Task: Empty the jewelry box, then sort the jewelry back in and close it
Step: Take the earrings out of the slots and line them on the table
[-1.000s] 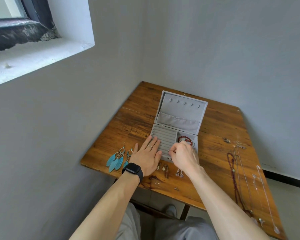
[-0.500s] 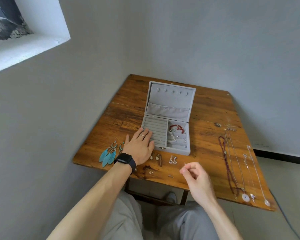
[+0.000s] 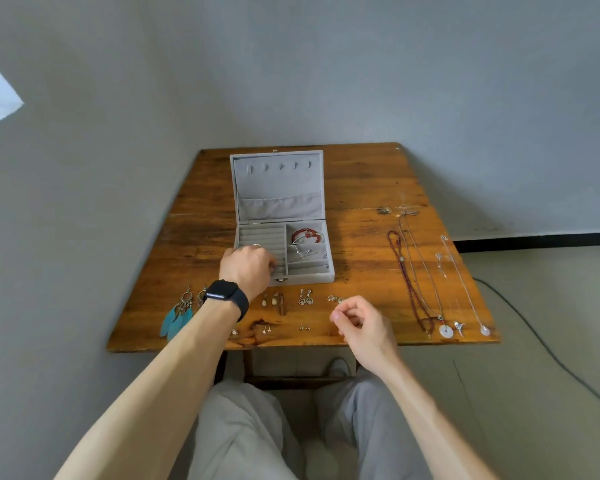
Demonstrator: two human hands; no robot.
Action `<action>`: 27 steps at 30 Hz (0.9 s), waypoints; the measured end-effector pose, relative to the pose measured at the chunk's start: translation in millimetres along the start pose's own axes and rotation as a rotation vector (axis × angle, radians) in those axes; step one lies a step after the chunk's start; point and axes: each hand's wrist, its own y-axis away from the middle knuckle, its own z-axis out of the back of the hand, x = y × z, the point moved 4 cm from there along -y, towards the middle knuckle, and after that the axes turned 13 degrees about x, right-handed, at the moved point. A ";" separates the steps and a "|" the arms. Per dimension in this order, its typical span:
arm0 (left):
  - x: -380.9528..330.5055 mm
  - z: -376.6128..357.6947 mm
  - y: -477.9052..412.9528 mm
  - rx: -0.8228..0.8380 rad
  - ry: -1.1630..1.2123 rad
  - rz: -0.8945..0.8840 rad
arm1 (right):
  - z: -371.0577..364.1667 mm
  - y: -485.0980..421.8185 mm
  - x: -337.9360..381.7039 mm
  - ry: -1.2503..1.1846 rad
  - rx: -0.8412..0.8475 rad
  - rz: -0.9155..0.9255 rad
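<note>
The jewelry box (image 3: pixel 281 216) is set at the centre of the frame on a worn wooden table (image 3: pixel 361 188) with dark grain and knots. The box is rectangular and lined in soft grey velvet. Its lid is stood open and upright, with a row of small hooks and a gathered pocket inside. The base is divided into padded ring rolls on the left and three trays on the right. A red beaded bracelet (image 3: pixel 307 234) is seen in the uppermost tray and a thin silver chain (image 3: pixel 309 252) in the tray below it.

The left hand (image 3: pixel 248 271) is laid on the lower ring rolls with its fingers curled down. The tips are hidden, so what they hold cannot be told. A black smartwatch (image 3: pixel 226 296) is worn on that wrist. The right hand (image 3: pixel 361 323) is held over the table's near edge, fingers loosely curled, thumb against forefinger. Whether anything is pinched cannot be told.

Teal feather earrings (image 3: pixel 177 317) are laid at the lower left of the table, small metal earrings (image 3: pixel 305 297) in front of the box, and a dark red beaded necklace (image 3: pixel 407 282) among fine silver chains at the right, one bearing a white disc pendant (image 3: pixel 445 330).

The table is enclosed by matt grey walls. A black cable (image 3: pixel 534 334) is trailed across the pale floor at the right.
</note>
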 end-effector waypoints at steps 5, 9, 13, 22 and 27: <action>-6.8 8.0 -3.5 0.017 0.020 0.048 | -0.3 -2.9 0.6 0.012 0.020 -0.002; -11.5 10.2 -9.1 0.102 -0.039 0.057 | 0.8 -5.2 0.1 0.004 0.023 -0.009; -11.7 6.0 -13.1 0.178 0.014 0.065 | 1.4 -6.5 -1.3 -0.029 0.031 -0.020; -30.2 -10.2 53.5 -0.163 0.597 -0.009 | 2.0 -1.2 2.4 -0.073 0.034 -0.006; -64.1 -46.0 83.7 -0.143 0.592 -0.097 | 13.1 12.0 0.1 0.268 -0.114 0.068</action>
